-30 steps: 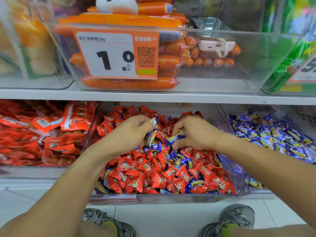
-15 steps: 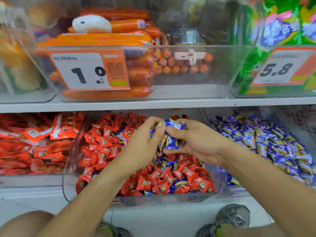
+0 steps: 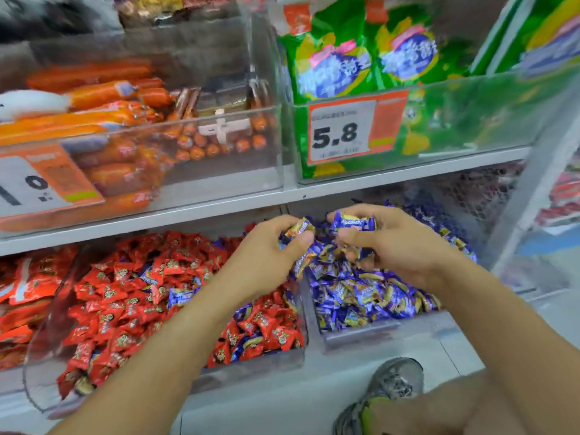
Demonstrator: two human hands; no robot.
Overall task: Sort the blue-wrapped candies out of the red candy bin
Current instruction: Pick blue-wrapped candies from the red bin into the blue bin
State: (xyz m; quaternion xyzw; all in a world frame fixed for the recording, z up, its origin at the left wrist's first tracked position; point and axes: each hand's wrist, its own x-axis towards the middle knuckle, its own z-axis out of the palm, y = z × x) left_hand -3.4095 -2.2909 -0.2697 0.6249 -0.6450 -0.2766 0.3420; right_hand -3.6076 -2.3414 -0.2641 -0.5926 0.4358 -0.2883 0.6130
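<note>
Where both were over the red candy bin (image 3: pixel 251 368) before, left hand (image 3: pixel 266 255), right hand (image 3: pixel 392 243) now grip blue-wrapped candies (image 3: pixel 353 221) above blue bin (image 3: pixel 376 334).

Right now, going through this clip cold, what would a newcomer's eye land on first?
First, the two hands at centre: the left hand and right hand each grip blue-wrapped candies above the blue candy bin on the lower shelf. To its left sits the red candy bin, heaped with red wrappers and a few stray blue ones. Above, the 5.8 price tag stands out against green bags.
</note>
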